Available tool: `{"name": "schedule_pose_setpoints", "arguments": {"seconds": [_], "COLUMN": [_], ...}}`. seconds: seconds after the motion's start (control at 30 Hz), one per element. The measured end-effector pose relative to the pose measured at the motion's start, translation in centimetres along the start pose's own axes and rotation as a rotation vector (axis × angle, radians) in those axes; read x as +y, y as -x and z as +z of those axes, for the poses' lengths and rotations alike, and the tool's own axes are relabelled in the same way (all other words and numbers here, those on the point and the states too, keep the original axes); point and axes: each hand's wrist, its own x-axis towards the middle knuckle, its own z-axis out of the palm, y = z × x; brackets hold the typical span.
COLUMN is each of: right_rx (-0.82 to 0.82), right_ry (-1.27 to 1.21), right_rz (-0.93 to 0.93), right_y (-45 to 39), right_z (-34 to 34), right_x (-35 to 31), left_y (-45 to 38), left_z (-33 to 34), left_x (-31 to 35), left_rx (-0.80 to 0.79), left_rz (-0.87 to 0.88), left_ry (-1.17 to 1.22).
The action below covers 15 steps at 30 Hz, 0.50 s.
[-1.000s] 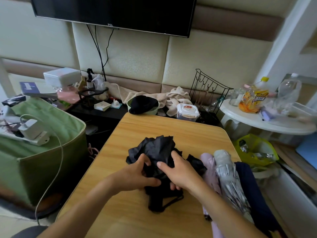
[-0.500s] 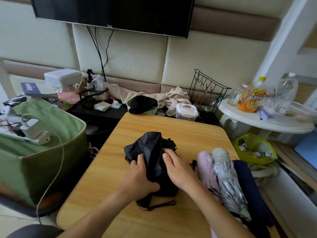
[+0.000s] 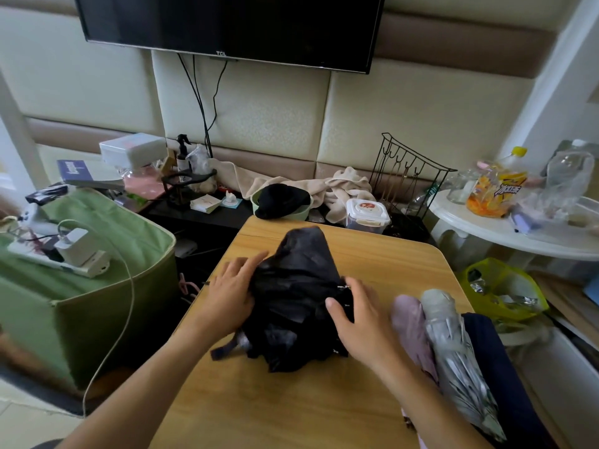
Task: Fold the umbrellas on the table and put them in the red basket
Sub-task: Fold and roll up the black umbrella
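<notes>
since a moment ago the black umbrella (image 3: 296, 299) has gone from a loose crumple to a tighter roll; the canopy folds look gathered, so the fold seems close to done, the wrap strap (image 3: 223, 350) not yet fastened; it lies mid-surface (image 3: 291, 409), long axis running away from the person, narrow tip toward the far edge, strap end nearest; the left hand (image 3: 231, 296) presses its left side with straight fingers, grip released; the right hand (image 3: 356, 322) cups the right side, fingers curled round the cloth; three more umbrellas (image 3: 453, 348) lie just right; no red basket in view
</notes>
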Motion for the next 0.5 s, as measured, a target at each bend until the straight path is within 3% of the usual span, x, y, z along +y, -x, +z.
{"name": "schedule_pose_setpoints", "arguments": {"seconds": [0.1, 0.23, 0.37, 0.5], "right_rx": [-0.088, -0.230, -0.113, 0.090], "right_ry": [-0.073, 0.032, 0.185, 0.166], "right_rz": [0.043, 0.121, 0.093, 0.000], "right_y": [0.1, -0.4, -0.8, -1.8], "right_z": [0.4, 0.5, 1.0, 0.2], "right_x": [0.0, 0.5, 0.1, -0.3], "left_y": [0.9, 2.0, 2.7, 3.0], "left_z": [0.3, 0.0, -0.5, 0.3], "left_x": [0.0, -0.2, 0.2, 0.8], "left_rx": [0.183, 0.021, -0.103, -0.061], "left_rz": [-0.203, -0.361, -0.291, -0.204], "left_ry": [0.023, 0.220, 0.295, 0.461]}}
